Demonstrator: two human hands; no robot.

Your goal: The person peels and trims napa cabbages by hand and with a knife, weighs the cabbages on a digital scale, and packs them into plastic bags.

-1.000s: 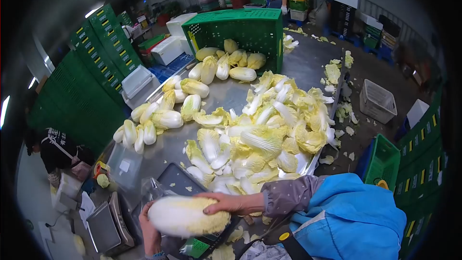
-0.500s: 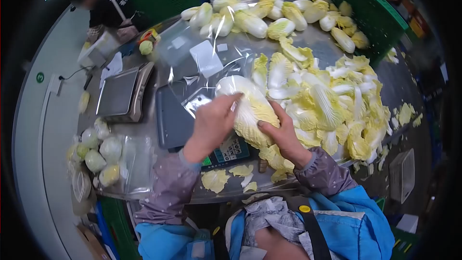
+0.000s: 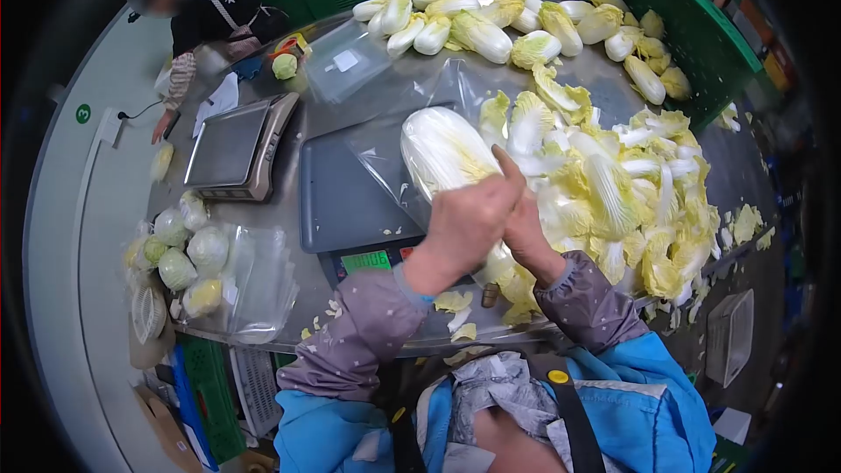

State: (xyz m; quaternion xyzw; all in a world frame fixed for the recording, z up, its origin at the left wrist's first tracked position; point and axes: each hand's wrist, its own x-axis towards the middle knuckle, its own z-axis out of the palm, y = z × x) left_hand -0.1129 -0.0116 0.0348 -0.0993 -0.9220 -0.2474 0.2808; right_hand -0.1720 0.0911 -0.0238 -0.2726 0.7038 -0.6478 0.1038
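Observation:
A large pale napa cabbage [image 3: 445,151] lies at a slant inside a clear plastic bag [image 3: 385,158], partly above the dark scale tray [image 3: 346,197]. My left hand [image 3: 464,226] is closed at the lower end of the cabbage, fingers bunched around the bag film. Against it, my right hand [image 3: 524,223] is closed too, with a finger pointing up beside the cabbage. The hands meet and hide the cabbage's lower end. Below the tray, a green display [image 3: 366,261] is lit.
Loose cabbage leaves [image 3: 613,201] are heaped at the right. Whole cabbages [image 3: 480,37] line the back, near a green crate [image 3: 692,22]. A second scale [image 3: 229,144], wrapped round cabbages [image 3: 177,269] and flat clear bags [image 3: 263,285] are at the left. A co-worker [image 3: 210,17] is at the upper left.
Both hands have come together at the cabbage's lower end, and the bag now surrounds the cabbage. The co-worker's arm now reaches down at the left. The scale's display shows more clearly.

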